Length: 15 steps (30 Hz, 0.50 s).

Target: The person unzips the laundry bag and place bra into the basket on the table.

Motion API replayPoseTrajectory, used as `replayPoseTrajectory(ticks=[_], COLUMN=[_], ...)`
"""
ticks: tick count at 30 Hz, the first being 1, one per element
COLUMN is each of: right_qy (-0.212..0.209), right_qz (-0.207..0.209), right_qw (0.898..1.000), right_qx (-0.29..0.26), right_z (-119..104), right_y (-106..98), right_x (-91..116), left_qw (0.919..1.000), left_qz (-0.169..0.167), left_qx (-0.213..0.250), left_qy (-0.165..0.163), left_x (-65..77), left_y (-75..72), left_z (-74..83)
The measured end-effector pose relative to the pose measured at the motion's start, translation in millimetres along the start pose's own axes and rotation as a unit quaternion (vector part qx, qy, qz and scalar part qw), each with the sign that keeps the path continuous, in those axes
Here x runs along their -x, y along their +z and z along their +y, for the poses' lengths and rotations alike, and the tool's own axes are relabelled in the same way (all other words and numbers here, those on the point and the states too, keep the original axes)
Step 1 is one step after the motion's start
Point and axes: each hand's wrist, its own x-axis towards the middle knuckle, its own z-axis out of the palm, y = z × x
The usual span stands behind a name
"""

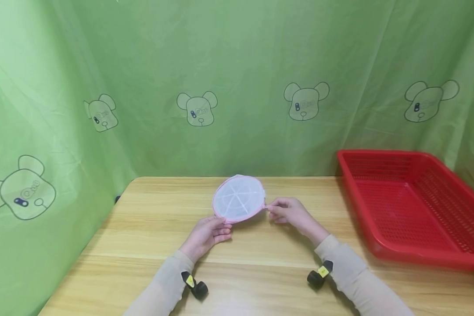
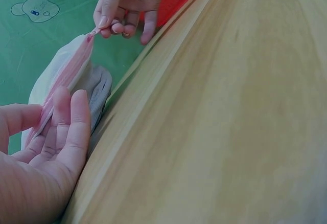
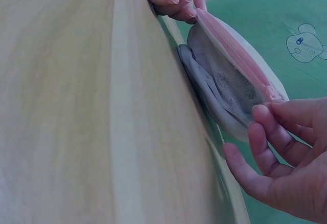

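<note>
A round white mesh laundry bag (image 1: 238, 197) with a pink zipper along its rim is held up over the far part of the table. Its soft mesh side (image 3: 225, 81) sags below the rim in the right wrist view. My left hand (image 1: 207, 237) pinches the near left edge of the rim between thumb and fingers. At the right end of the zipper (image 2: 66, 75), my right hand (image 1: 294, 215) pinches the zipper pull (image 1: 266, 206) between thumb and forefinger, its other fingers loosely bent.
A large red plastic basket (image 1: 379, 232) with slotted walls stands on the right of the wooden table (image 1: 150, 202). Behind and to the left hangs a green curtain (image 1: 245, 48) printed with bear heads. Each sleeved wrist carries a small black camera (image 1: 199, 289).
</note>
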Motion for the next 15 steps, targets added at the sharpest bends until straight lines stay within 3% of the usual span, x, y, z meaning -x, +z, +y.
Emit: replayPoseTrajectory(ticks=[15], right_qy=[-0.014], right_qz=[0.031], right_qw=[0.999], right_qx=[-0.006], right_z=[-0.6], right_y=[-0.4], right_x=[-0.3], left_qw=[1.0000], left_qz=[0.003], left_qx=[0.002], left_qy=[0.001], left_x=[0.0], left_y=[-0.3], left_z=[-0.5])
